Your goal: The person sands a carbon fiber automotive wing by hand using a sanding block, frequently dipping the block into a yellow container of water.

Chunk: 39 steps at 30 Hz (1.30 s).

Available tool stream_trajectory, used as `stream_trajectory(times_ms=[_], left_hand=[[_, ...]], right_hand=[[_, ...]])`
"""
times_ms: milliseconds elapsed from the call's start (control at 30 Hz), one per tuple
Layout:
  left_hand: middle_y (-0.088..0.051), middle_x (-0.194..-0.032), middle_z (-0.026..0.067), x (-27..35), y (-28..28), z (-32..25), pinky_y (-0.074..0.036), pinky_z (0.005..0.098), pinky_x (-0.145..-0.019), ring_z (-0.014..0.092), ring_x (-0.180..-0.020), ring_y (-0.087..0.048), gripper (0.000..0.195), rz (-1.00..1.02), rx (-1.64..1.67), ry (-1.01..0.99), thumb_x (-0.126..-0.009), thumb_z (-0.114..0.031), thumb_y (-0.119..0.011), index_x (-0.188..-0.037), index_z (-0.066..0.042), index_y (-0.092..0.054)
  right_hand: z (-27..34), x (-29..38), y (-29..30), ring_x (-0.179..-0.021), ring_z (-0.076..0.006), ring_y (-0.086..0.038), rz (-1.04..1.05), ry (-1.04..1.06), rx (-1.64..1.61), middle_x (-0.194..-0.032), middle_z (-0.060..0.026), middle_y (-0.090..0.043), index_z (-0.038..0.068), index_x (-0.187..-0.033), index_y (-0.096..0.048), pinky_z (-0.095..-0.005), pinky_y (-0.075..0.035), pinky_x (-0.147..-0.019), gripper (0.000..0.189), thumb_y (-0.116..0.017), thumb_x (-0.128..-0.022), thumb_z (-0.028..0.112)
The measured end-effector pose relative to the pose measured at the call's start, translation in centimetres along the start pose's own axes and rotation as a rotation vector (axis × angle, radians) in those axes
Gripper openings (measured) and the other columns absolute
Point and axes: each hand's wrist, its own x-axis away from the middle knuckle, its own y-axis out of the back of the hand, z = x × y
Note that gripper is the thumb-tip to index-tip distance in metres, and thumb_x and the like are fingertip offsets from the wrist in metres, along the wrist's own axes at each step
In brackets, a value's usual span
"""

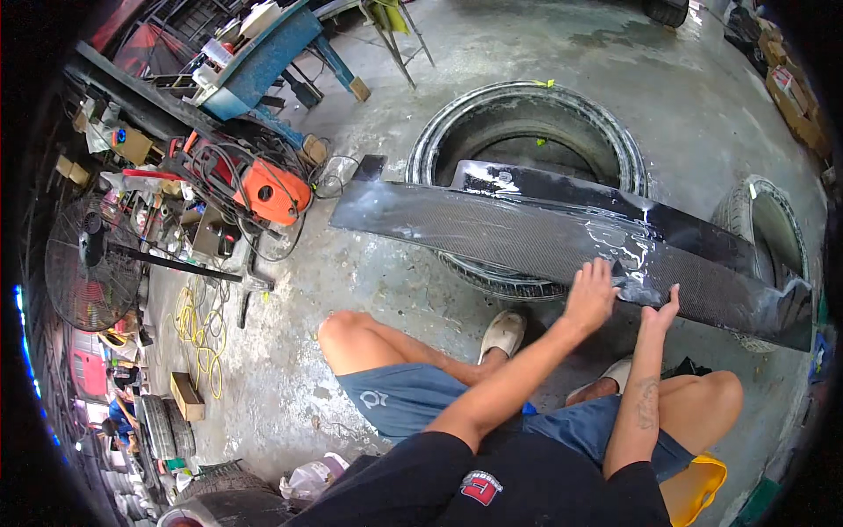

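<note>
A long carbon-fibre panel (461,217), seemingly a car body part, lies across in front of me with water and whitish residue on it. It rests over a tyre (428,155) lying flat on the floor. My left hand (591,296) presses a small dark sheet (618,269), which looks like sandpaper, against the panel near its front edge. The fingers cover part of that sheet. My right hand (660,309) holds the panel's front edge from below, thumb up; its other fingers are mostly hidden. A wet, cloudy patch (639,292) lies between both hands.
Another tyre (793,227) stands beyond the panel's right end. At left are an orange pressure washer (273,191) with tangled hoses, a pedestal fan (92,263) and a yellow hose (197,336). A blue table (253,76) stands farther back. Beneath me is a yellow plastic seat (701,487).
</note>
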Motion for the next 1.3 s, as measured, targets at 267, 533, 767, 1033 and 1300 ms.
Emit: stream_trajectory(times_ms=[267,533,767,1033,1300], left_hand=[[-0.06,-0.091,0.022,4.4,15.4,31.0,-0.047,0.0479,-0.078,0.039,-0.094,-0.055,0.036,-0.364,-0.708,0.622,-0.091,-0.03,-0.06,-0.098,0.005,-0.065],[-0.057,-0.104,0.0188,-1.7,2.4,2.4,-0.044,0.0469,-0.082,0.034,-0.099,-0.054,0.045,0.007,-0.2,0.106,-0.089,-0.035,-0.063,-0.113,0.003,-0.059],[-0.059,-0.101,0.0232,1.5,14.6,29.6,-0.046,0.0485,-0.08,0.038,-0.089,-0.056,0.041,-0.146,-0.398,0.549,-0.09,-0.035,-0.063,-0.1,0.005,-0.064],[-0.059,-0.103,0.0211,-1.7,3.0,9.3,-0.043,0.0489,-0.083,0.038,-0.097,-0.055,0.037,-0.208,-0.18,0.125,-0.085,-0.027,-0.067,-0.103,0.005,-0.062],[-0.061,-0.098,0.0198,-0.5,12.0,27.2,-0.045,0.0492,-0.082,0.036,-0.094,-0.057,0.033,0.03,-0.582,0.405,-0.091,-0.032,-0.062,-0.097,0.001,-0.066]], right_hand=[[-2.1,1.2,-0.4,-0.119,-0.036,-0.055,-0.025,0.008,0.036,-0.133,-0.0162,-0.058,0.0,-0.13,-0.056,-0.0513,-0.04,-0.109,0.054,-0.073,-0.088,0.031],[0.3,-0.5,0.3,-0.12,-0.0345,-0.056,-0.014,0.067,0.048,-0.133,-0.014,-0.06,0.0,-0.127,-0.06,-0.0517,-0.039,-0.109,0.048,-0.072,-0.089,0.027],[0.0,0.0,0.2,-0.118,-0.0331,-0.057,-0.024,0.076,0.051,-0.133,-0.0134,-0.06,0.001,-0.127,-0.06,-0.0496,-0.04,-0.108,0.049,-0.074,-0.088,0.027],[0.4,1.1,-0.4,-0.118,-0.0353,-0.056,-0.09,0.097,0.081,-0.131,-0.0147,-0.06,-0.001,-0.125,-0.06,-0.0509,-0.04,-0.108,0.05,-0.073,-0.089,0.03],[0.1,1.1,0.2,-0.117,-0.0342,-0.057,-0.05,0.074,0.079,-0.13,-0.0144,-0.06,-0.001,-0.124,-0.061,-0.0489,-0.042,-0.107,0.05,-0.075,-0.087,0.03]])
